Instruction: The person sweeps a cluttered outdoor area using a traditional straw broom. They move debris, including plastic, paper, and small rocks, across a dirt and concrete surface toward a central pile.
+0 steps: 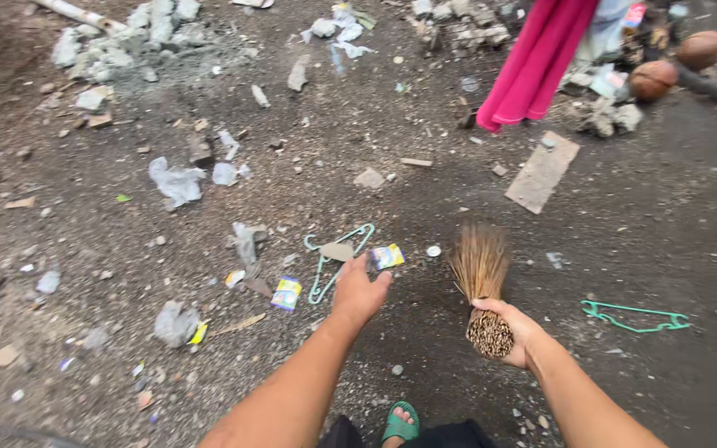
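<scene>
Stick broom [481, 286], a bound bundle of brown twigs, is gripped at its butt end by the right hand [514, 332], fingers closed round it, bristles pointing away over the dirt ground [665, 232]. Just left of the broom, the left hand [358, 292] reaches out, fingers loosely spread and holding nothing, near a teal hanger [335, 257] and a small wrapper [387, 256]. A bottle cap [433, 250] lies beside the bristles. A likely snag: the hanger's hook catches the twigs, since it lies so near.

bare dirt right, litter and green hanger [338, 259] crowding left, rubble [126, 41] beyond
</scene>
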